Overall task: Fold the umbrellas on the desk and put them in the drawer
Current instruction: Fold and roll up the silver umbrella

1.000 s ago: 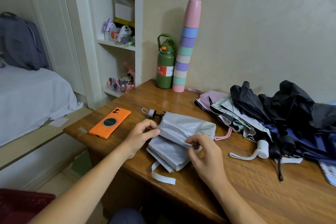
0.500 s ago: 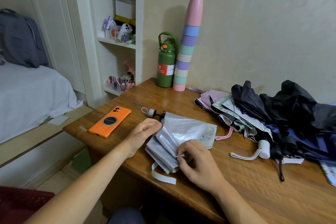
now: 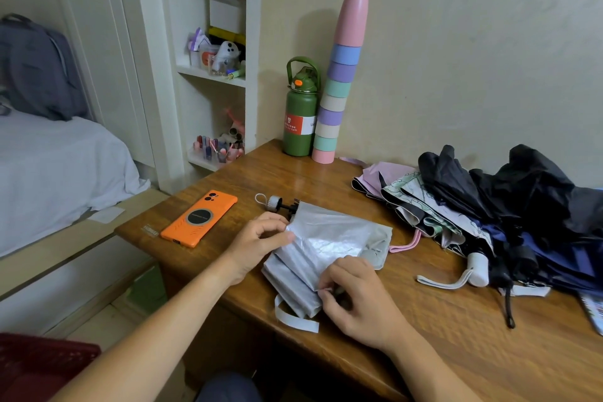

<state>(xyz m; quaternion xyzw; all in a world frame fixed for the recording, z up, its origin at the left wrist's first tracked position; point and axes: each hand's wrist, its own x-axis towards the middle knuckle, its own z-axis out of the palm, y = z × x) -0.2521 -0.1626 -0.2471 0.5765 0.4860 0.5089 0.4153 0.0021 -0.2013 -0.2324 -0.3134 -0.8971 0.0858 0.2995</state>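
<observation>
Head view, the only one. We have the silver umbrella (image 3: 329, 245) lying on the surface (image 3: 424, 336) near the front edge, collapsed but not tidy: pleats partly gathered, strap (image 3: 293, 320) hanging loose off the near edge, cap end (image 3: 272, 202) pointing far-left.

Left hand (image 3: 261, 245) holds the far-left end of the canopy, fingers (image 3: 277, 222) curled and pinching the fabric close to the cap. Right hand (image 3: 359, 300) sits at the near end, fingers (image 3: 332, 295) curled, pinching a fold of the silver fabric.

Progress: we judge this early. First umbrella is mid-fold, pleats not yet wrapped, strap not fastened. On the right a heap of other umbrellas (image 3: 505, 215) waits untouched: a pink one, a patterned white one, black and navy ones, all loose and overlapping, with a white handle (image 3: 477, 269) sticking out toward us. Exact count unclear from the tangle.

No drawer visible in frame, so nothing seen as stowed.

Left to do: finish the wrap and strap here, fold the rest, put all of them away.

Also on the surface: orange phone (image 3: 199, 218) at left, green bottle (image 3: 300, 114) and stacked cups (image 3: 339, 88) at the far wall.
</observation>
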